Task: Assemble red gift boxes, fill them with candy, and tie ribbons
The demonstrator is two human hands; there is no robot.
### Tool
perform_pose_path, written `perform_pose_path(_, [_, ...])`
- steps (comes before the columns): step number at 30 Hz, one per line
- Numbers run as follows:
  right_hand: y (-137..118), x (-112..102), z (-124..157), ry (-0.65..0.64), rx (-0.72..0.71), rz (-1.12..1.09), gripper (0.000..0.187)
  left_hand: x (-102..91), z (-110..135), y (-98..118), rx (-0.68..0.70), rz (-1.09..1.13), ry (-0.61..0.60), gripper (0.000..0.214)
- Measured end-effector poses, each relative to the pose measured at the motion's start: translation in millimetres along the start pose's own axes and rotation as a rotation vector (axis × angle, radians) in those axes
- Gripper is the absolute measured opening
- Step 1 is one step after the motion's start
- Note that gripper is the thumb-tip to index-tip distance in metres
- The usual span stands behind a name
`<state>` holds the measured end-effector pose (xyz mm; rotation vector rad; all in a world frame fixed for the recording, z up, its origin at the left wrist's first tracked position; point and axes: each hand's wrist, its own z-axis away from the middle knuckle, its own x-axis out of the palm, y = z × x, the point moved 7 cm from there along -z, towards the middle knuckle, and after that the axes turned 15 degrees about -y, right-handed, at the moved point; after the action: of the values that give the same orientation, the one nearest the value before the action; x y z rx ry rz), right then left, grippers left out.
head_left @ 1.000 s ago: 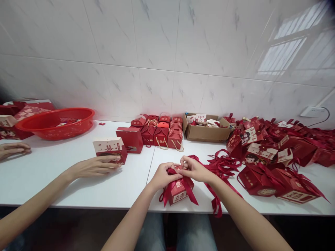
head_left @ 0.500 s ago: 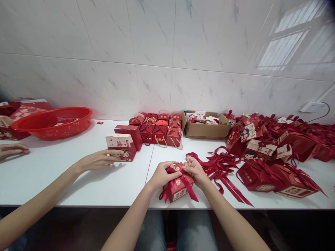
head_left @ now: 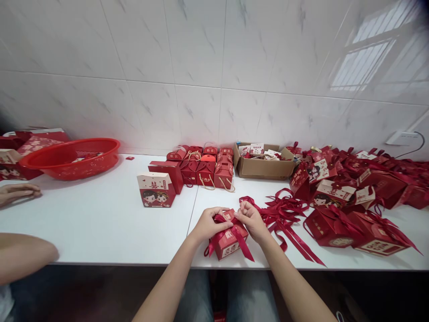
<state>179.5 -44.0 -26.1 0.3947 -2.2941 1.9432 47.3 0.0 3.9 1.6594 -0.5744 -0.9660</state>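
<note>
A small red gift box [head_left: 229,242] stands near the table's front edge with a dark red satin ribbon [head_left: 241,245] across its top. My left hand [head_left: 212,224] is closed on the ribbon at the box's top left, thumb stretched over it. At the top right of the box, my right hand [head_left: 250,218] pinches the ribbon between thumb and fingers. Two ribbon tails hang down over the box's sides. Just right of my right hand lies a heap of loose red ribbons [head_left: 284,210].
Several red boxes [head_left: 206,167] stand by the wall, beside a cardboard box [head_left: 264,168] of cards. Ribboned boxes [head_left: 335,228] pile up on the right. A red-and-cream box [head_left: 157,192] stands left of me. Further left are a red plastic basket [head_left: 75,167] and a co-worker's hand [head_left: 20,193].
The co-worker's arm has drawn back left from the red-and-cream box, which now stands untouched. My hands have barely moved on the ribboned box.
</note>
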Motion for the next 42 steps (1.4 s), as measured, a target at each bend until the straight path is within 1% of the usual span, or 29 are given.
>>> perform_pose_path(3, [-10, -3, 4, 0.043, -0.03, 0.124, 0.033, -2.0, 4, 3, 0.02, -0.015, 0.016, 0.027])
perform_pose_path(5, [-15, -10, 9, 0.093, -0.068, 0.204, 0.023, -6.2, 11, 2, 0.046, -0.025, 0.056, 0.038])
perform_pose_path(7, [-17, -19, 16, 0.115, -0.084, 0.261, 0.015, -13.7, 22, -5, 0.053, -0.052, 0.112, 0.048])
perform_pose_path(8, [-16, -24, 19, 0.102, -0.078, 0.278, 0.014, -18.1, 30, -11, 0.043, -0.074, 0.137, 0.047])
perform_pose_path(10, [-14, -33, 26, 0.015, -0.043, 0.292, 0.024, -26.8, 46, -28, -0.009, -0.138, 0.171, 0.04])
perform_pose_path(11, [-12, -36, 29, -0.06, -0.016, 0.294, 0.034, -30.9, 53, -38, -0.048, -0.178, 0.184, 0.039])
perform_pose_path(13, [-6, -36, 34, -0.246, 0.048, 0.305, 0.064, -37.7, 67, -57, -0.126, -0.267, 0.22, 0.041])
perform_pose_path(15, [0, -33, 38, -0.418, 0.116, 0.33, 0.094, -40.3, 74, -70, -0.172, -0.351, 0.241, 0.042])
perform_pose_path(16, [3, -31, 39, -0.481, 0.145, 0.347, 0.104, -39.8, 76, -74, -0.18, -0.387, 0.242, 0.042])
perform_pose_path(17, [6, -29, 38, -0.525, 0.166, 0.366, 0.11, -38.6, 76, -76, -0.181, -0.42, 0.238, 0.042])
perform_pose_path(19, [11, -24, 35, -0.576, 0.191, 0.4, 0.115, -35.8, 74, -77, -0.177, -0.476, 0.227, 0.04])
perform_pose_path(22, [14, -16, 29, -0.617, 0.204, 0.433, 0.119, -34.1, 73, -77, -0.176, -0.538, 0.213, 0.037])
perform_pose_path(26, [10, -9, 27, -0.638, 0.209, 0.446, 0.118, -34.5, 75, -78, -0.18, -0.594, 0.189, 0.034])
perform_pose_path(28, [7, -9, 27, -0.602, 0.197, 0.456, 0.116, -34.6, 76, -78, -0.18, -0.618, 0.182, 0.034])
perform_pose_path(30, [4, -10, 28, -0.528, 0.177, 0.477, 0.114, -34.4, 76, -77, -0.176, -0.639, 0.174, 0.034])
perform_pose_path(33, [-2, -16, 34, -0.371, 0.128, 0.531, 0.11, -34.5, 75, -75, -0.166, -0.665, 0.163, 0.033])
perform_pose_path(35, [-10, -23, 46, -0.254, 0.083, 0.571, 0.104, -35.2, 73, -74, -0.157, -0.682, 0.163, 0.032])
perform_pose_path(37, [-24, -33, 66, -0.133, 0.041, 0.603, 0.098, -36.1, 71, -75, -0.146, -0.698, 0.167, 0.032])
perform_pose_path(39, [-47, -51, 93, 0.021, -0.016, 0.634, 0.095, -36.9, 69, -77, -0.134, -0.711, 0.172, 0.031])
perform_pose_path(40, [-62, -62, 109, 0.115, -0.054, 0.652, 0.095, -37.2, 68, -78, -0.128, -0.717, 0.173, 0.031])
perform_pose_path(42, [-102, -94, 148, 0.4, -0.181, 0.704, 0.092, -37.9, 67, -79, -0.116, -0.726, 0.174, 0.03])
